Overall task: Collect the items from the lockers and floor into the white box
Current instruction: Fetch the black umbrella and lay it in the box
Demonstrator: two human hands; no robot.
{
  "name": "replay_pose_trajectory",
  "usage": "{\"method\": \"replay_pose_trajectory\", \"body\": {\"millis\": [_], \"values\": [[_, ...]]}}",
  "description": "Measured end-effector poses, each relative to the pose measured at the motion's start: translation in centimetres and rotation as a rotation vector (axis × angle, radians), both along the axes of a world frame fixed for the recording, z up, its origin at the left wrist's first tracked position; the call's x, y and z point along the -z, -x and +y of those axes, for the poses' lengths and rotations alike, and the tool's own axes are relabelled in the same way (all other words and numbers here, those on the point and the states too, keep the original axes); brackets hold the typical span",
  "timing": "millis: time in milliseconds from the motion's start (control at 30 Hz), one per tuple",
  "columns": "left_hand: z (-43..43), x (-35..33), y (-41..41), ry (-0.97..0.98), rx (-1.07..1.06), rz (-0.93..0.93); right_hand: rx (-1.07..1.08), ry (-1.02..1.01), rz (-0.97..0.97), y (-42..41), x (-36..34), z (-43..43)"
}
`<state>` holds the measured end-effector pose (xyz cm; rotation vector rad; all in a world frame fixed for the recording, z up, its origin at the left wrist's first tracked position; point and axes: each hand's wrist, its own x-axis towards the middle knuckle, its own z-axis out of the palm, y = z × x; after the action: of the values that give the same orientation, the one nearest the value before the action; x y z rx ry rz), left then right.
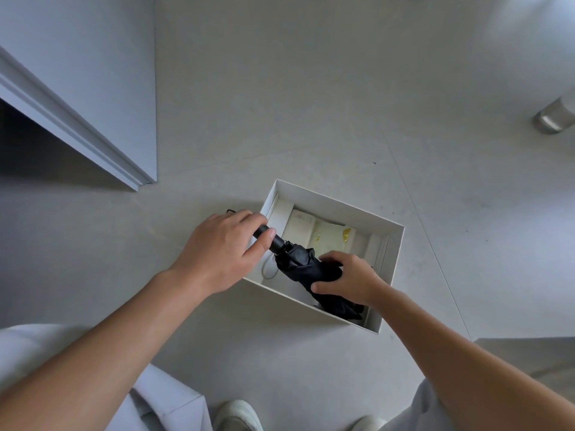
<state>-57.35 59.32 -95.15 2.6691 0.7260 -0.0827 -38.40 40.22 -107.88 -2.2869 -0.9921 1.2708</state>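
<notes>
A white box point(337, 202) stands open on the grey floor in front of me. Across its near half lies a folded black umbrella point(303, 262), handle pointing left over the box's left wall. My left hand point(222, 248) grips the umbrella's black handle at that wall. My right hand point(348, 279) grips the bunched black canopy inside the box. Under the umbrella lie a cream flat packet point(300, 227) and a pale sheet with yellow marks point(329, 236). A thin grey loop point(269, 269) lies on the box bottom by the handle.
An open locker door point(93, 98) hangs at the upper left, with a dark locker opening behind it. A metal cylinder point(555, 118) stands on the floor at the far right. My white shoes point(238, 415) are at the bottom edge.
</notes>
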Motion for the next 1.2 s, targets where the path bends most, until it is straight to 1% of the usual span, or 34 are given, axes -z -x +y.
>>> {"method": "replay_pose_trajectory", "body": {"millis": [167, 267, 400, 500, 567, 667, 767, 933, 1033, 1133, 1200], "values": [[0.5, -0.2, 0.6, 0.000, -0.042, -0.041, 0.072, -0.166, 0.092, 1.3, -2.0, 4.6], [0.8, -0.2, 1.6, -0.010, -0.071, -0.038, 0.063, -0.228, 0.129, 2.6, -2.4, 6.9], [1.2, 0.1, 3.5, -0.026, -0.131, -0.018, 0.008, -0.220, 0.090, 3.4, -1.7, 7.9], [1.4, -0.2, 4.3, -0.033, -0.148, -0.009, 0.061, -0.231, 0.090, 3.6, -1.2, 7.8], [1.6, -0.5, 4.5, -0.012, -0.164, -0.013, 0.038, -0.218, 0.142, 3.7, -1.1, 7.8], [1.8, -1.0, 4.5, 0.012, -0.167, -0.024, -0.073, -0.178, 0.243, 4.1, -1.3, 8.1], [1.6, -1.2, 4.4, 0.014, -0.146, -0.035, -0.120, -0.145, 0.272, 4.7, -0.9, 7.9], [1.2, -1.4, 4.2, 0.010, -0.123, -0.019, -0.059, -0.160, 0.347, 4.6, -0.7, 7.5], [1.1, -1.5, 4.0, 0.006, -0.124, -0.029, 0.021, -0.174, 0.294, 4.7, -0.5, 7.3], [0.7, -1.6, 3.7, -0.006, -0.108, -0.036, 0.005, -0.170, 0.278, 5.2, -0.2, 6.8], [0.5, -1.7, 3.4, -0.003, -0.107, -0.035, 0.038, -0.200, 0.286, 4.9, -0.7, 6.5]]}}
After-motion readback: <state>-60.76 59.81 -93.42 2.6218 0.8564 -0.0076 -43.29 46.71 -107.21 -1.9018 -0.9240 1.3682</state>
